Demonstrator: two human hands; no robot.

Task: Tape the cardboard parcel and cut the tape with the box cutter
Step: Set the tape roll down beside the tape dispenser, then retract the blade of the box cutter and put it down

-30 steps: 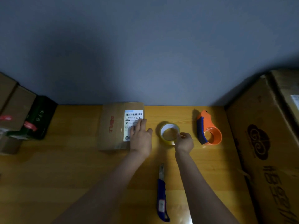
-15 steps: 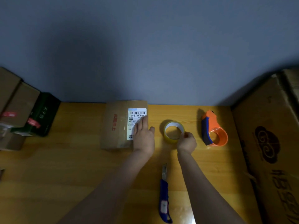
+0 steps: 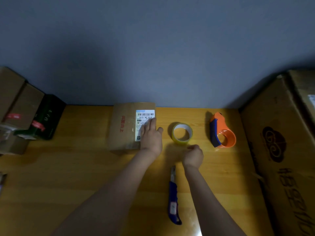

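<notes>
Though the tools are all laid out, no tape appears to be on the parcel yet, so the job looks barely begun. At the far left, a stack of brown boxes (image 3: 15,106) and a dark green box (image 3: 46,118) sit against the wall, out of play. Right of them, at the far middle of the wooden table (image 3: 68,167), lies the cardboard parcel (image 3: 124,126), its top bearing a white shipping label (image 3: 144,116). The left hand (image 3: 151,137) rests flat and open on the parcel's right edge, fingers spread over the label, pinning the box without gripping anything. Just right of it stands the roll of yellow tape (image 3: 182,133), flat on the table, apart from both hands. Near and slightly right of the roll, the right hand (image 3: 193,155) hovers with fingers loosely curled; it seems to hold nothing, though whether a loose end of clear tape is pinched between the fingertips cannot be told in this dim light. On the near side, between the forearms, the blue box cutter (image 3: 173,198) lies untouched. Farther right sits the orange tape dispenser (image 3: 221,132), unloaded, and a large carton (image 3: 281,150) fills the right edge. Still to do, I judge: find the tape end, pull a strip across the parcel, press it down, then cut it with the cutter.
</notes>
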